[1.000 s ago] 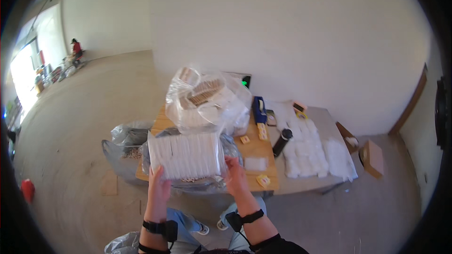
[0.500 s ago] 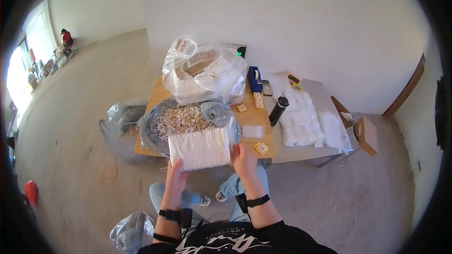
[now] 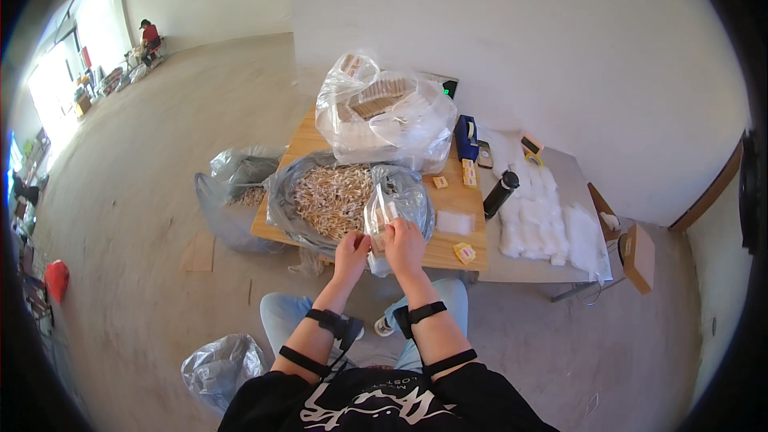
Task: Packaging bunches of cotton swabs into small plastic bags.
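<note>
While our left hand [image 3: 352,254] and right hand [image 3: 405,245] are gripping the clear plastic packet [image 3: 379,214], its long axis is running front to back, far end pointing away from us; we're seeing it over the grey bag [image 3: 278,202], near right side.

Super shiny, crinkly clear plastic for the packet [image 3: 378,224] around centre, same gloss on the grey bag [image 3: 278,206], left of centre. Smooth wood for the tabletop [image 3: 458,198], plain matt cardboard for the box [image 3: 638,258] far right, and kinda dull, concrete-looking floor [image 3: 184,152] at left.
</note>
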Motion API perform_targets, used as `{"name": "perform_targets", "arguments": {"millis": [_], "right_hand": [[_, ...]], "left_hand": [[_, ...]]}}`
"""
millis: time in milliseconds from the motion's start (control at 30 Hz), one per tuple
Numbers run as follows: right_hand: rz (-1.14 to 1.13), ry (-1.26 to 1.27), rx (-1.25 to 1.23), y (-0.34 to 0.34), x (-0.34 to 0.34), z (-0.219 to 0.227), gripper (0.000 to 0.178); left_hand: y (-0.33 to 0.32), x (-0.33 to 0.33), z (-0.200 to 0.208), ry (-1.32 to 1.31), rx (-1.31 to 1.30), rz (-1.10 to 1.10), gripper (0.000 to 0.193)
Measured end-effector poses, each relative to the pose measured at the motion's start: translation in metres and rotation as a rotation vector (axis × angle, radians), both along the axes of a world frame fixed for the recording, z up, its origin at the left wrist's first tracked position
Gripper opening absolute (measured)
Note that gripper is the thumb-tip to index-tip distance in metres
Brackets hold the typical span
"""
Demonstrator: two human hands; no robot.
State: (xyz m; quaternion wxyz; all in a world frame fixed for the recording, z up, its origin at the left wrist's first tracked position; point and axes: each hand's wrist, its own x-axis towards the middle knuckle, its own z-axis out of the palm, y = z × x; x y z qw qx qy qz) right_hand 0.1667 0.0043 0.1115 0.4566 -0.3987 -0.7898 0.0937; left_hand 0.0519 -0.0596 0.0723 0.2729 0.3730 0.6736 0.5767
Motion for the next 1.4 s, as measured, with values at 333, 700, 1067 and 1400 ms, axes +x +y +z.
{"name": "perform_targets", "arguments": {"millis": [333, 700, 1067, 1400], "right_hand": [[0.087, 0.016, -0.173, -0.024, 0.015, 0.0, 0.009], [0.078, 0.074, -0.382, -0.02, 0.022, -0.004, 0.021], [0.112, -0.016, -0.476, -0.009, 0.018, 0.007, 0.022], [0.086, 0.002, -0.486, -0.011, 0.016, 0.005, 0.019]], "left_hand": [[0.015, 0.014, 0.049, 0.282, -0.197, -0.075, 0.029], [0.024, 0.005, 0.022, -0.057, -0.176, -0.253, 0.012], [0.022, 0.009, 0.023, 0.036, -0.195, -0.141, 0.025], [0.017, 0.008, 0.027, 0.081, -0.153, -0.194, 0.02]]}}
